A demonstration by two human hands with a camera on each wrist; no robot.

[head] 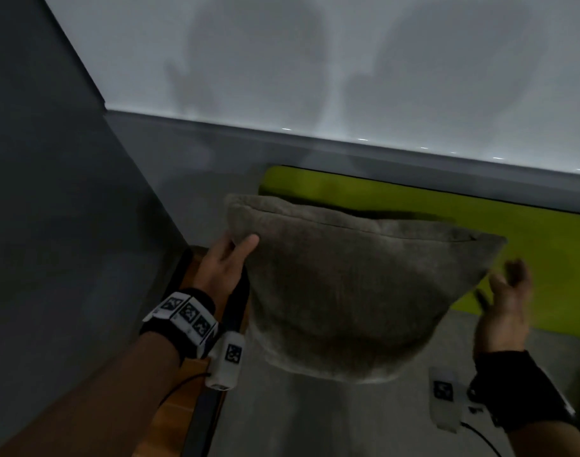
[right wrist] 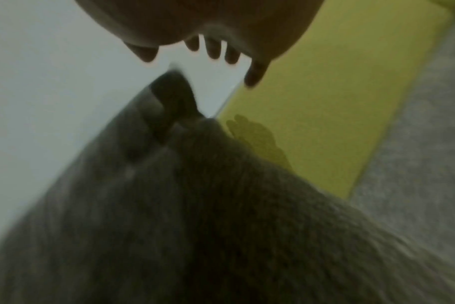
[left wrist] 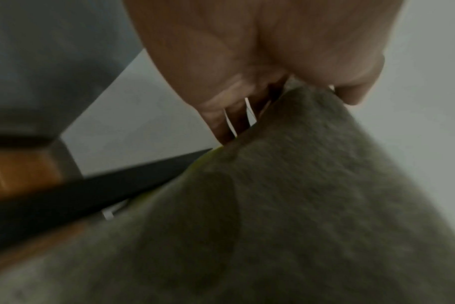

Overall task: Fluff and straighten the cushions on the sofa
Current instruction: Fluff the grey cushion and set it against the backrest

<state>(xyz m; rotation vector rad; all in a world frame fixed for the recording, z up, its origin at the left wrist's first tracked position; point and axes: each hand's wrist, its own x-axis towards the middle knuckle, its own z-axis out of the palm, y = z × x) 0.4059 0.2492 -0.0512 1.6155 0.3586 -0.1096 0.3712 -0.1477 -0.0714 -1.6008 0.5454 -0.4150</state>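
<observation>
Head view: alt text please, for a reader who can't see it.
A left hand grips the upper corner of a grey-brown cushion held upright over a grey sofa seat. The right hand hovers open beside its other edge, before a lime-green backrest.

Your cushion (head: 357,291): grey-brown, plush, seam uppermost, upright on grey sofa seat (head: 315,420); lime backrest (head: 479,219) at 12 o'clock.

The setting was a home living room: a grey upholstered sofa seat (head: 315,423) with a lime-green back pad (head: 414,206) stood against a white wall (head: 315,61).
</observation>
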